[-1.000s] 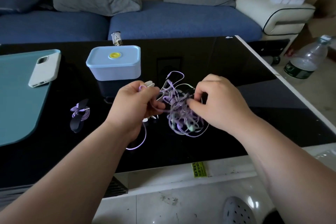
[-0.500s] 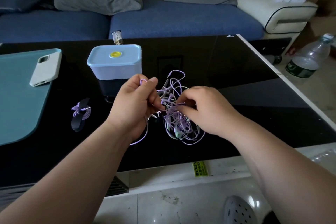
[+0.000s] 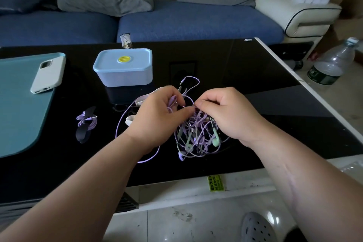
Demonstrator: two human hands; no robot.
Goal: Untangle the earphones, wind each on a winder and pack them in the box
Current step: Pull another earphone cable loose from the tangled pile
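The earphone tangle lies on the black table near the lidded blue box; left hand grips one of its purple strands, right hand pinches another at the top. Risk: pulling apart hard likely cinches knots tighter or strains a cable.

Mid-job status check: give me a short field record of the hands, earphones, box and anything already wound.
earphone tangle: purple and green cords, knotted, between both hands over the black table
left hand: grips a purple cable leading from the earphone tangle
right hand: pinches cords at the top of the tangle
wound set: one purple earphone on a dark winder, left of the hands
box: light blue, lid on, behind the hands
phone: white, lying on the teal mat
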